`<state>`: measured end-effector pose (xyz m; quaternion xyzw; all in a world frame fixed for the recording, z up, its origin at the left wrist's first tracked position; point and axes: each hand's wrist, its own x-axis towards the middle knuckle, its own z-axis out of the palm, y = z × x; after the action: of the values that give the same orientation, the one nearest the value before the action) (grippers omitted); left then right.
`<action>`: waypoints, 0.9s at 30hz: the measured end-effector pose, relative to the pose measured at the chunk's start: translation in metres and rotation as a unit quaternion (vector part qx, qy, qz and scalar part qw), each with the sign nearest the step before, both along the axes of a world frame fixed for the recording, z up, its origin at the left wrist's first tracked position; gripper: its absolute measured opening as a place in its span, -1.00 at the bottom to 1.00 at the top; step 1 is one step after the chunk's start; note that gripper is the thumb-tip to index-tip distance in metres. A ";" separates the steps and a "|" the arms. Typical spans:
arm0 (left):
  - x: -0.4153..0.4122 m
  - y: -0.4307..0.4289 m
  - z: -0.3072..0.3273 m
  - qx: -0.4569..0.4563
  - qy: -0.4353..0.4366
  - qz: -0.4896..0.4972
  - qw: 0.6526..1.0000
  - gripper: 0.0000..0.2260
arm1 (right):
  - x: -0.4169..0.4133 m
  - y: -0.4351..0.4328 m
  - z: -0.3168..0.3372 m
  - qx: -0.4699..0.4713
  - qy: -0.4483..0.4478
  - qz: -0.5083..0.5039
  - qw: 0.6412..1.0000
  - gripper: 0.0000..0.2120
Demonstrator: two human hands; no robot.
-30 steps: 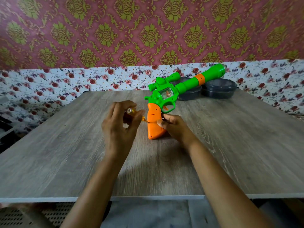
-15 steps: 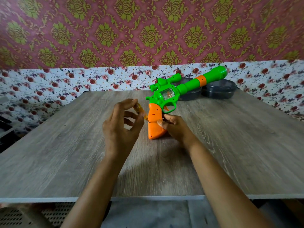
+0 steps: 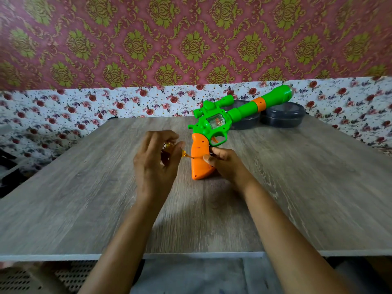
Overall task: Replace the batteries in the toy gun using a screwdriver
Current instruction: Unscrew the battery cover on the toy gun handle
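A green toy gun [image 3: 214, 122] is stood on its orange grip [image 3: 198, 164] at the middle of a wooden table [image 3: 84, 198], barrel angled far right. The grip is clasped from the right by the right hand [image 3: 226, 165]. An amber-handled screwdriver [image 3: 184, 154], its tip set against the grip's left side, is held in the curled fingers of the left hand [image 3: 156, 166]. Two dark round containers [image 3: 283, 117] are seen behind the barrel.

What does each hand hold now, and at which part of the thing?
The left hand pinches the screwdriver by its amber handle. The right hand holds the toy gun by its orange grip.
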<state>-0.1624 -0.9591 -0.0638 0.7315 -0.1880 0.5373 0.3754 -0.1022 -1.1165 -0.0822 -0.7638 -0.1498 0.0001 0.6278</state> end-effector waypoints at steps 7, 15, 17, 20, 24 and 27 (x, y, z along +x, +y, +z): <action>-0.006 -0.002 0.003 0.024 0.007 -0.028 0.999 -0.82 | 0.000 -0.001 -0.001 -0.008 -0.003 -0.001 1.000 -0.72; -0.005 -0.003 0.000 0.040 0.009 -0.068 0.997 -0.77 | 0.001 0.000 0.000 -0.005 -0.004 -0.004 1.000 -0.72; -0.004 -0.003 -0.001 0.019 0.011 -0.059 0.998 -0.81 | 0.001 -0.001 -0.001 -0.004 -0.004 -0.001 1.000 -0.71; -0.003 -0.002 0.000 -0.003 0.003 -0.046 0.999 -0.80 | 0.001 -0.001 0.000 -0.008 -0.011 0.001 1.000 -0.70; -0.006 -0.005 0.000 -0.028 0.027 -0.059 0.998 -0.73 | 0.001 -0.001 0.000 -0.021 -0.008 0.000 1.000 -0.70; -0.004 -0.004 -0.001 -0.017 0.025 -0.050 0.998 -0.73 | 0.000 -0.001 0.001 -0.022 -0.004 -0.004 1.000 -0.70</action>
<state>-0.1661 -0.9629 -0.0648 0.7278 -0.2059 0.5027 0.4186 -0.1018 -1.1173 -0.0815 -0.7781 -0.1487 -0.0023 0.6103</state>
